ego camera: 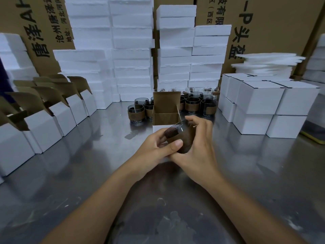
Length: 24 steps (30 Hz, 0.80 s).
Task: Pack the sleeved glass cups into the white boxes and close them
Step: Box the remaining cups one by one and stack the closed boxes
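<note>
Both hands on one sleeved glass cup (181,138), held tilted just above the counter (88,173), centre frame. Left hand (154,147) wraps it from 9 o'clock, thumb across the brown sleeve, fingers closed on the cup. Right hand (198,143) cups it from 3 o'clock, fingers curled over the rim side, also gripping it. Cup sits in front of the open white box (165,118), at the box's 6 o'clock, overlapping its front wall; not inside. Box lid flap stands upright, brown interior showing. More sleeved cups (193,104) grouped behind the box at 12 to 1 o'clock. Row of open empty boxes (52,117) at 9–10 o'clock. Closed white boxes (263,103) stacked two high at 2–3 o'clock. Foam blocks (131,50) stacked along the back at 12 o'clock.
</note>
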Each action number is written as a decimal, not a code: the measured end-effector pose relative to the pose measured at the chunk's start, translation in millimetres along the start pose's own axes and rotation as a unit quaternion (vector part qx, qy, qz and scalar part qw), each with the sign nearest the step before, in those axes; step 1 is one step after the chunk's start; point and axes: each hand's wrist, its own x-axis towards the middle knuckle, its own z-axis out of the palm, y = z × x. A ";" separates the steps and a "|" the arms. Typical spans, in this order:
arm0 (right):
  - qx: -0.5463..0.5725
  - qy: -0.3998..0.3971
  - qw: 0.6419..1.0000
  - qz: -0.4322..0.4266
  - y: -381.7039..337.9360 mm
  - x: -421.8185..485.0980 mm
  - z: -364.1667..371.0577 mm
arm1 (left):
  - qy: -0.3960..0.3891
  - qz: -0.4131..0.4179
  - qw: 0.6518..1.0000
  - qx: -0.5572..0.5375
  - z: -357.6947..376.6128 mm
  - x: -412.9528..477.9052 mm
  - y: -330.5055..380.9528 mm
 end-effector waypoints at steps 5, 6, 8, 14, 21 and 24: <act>0.034 -0.014 0.999 -0.011 -1.1 -0.4 -1.4 | -0.019 -0.019 0.999 -0.044 -9.2 1.2 0.9; 0.041 -0.015 0.999 -0.007 -1.6 -0.3 -1.0 | -0.025 -0.021 0.998 -0.051 -10.2 1.1 0.8; 0.060 -0.016 0.998 0.009 -1.7 0.2 0.0 | -0.030 -0.018 0.998 -0.051 -11.3 1.0 -0.3; 0.092 -0.030 0.994 0.045 3.6 1.5 1.3 | -0.015 0.020 0.999 -0.021 -10.4 3.0 0.3; 0.080 -0.053 0.994 0.048 5.2 3.4 -1.9 | 0.015 0.059 0.998 0.017 -10.1 2.8 0.0; 0.075 -0.040 0.995 0.051 5.2 4.1 -3.6 | 0.009 0.061 0.998 -0.005 -11.4 1.9 0.9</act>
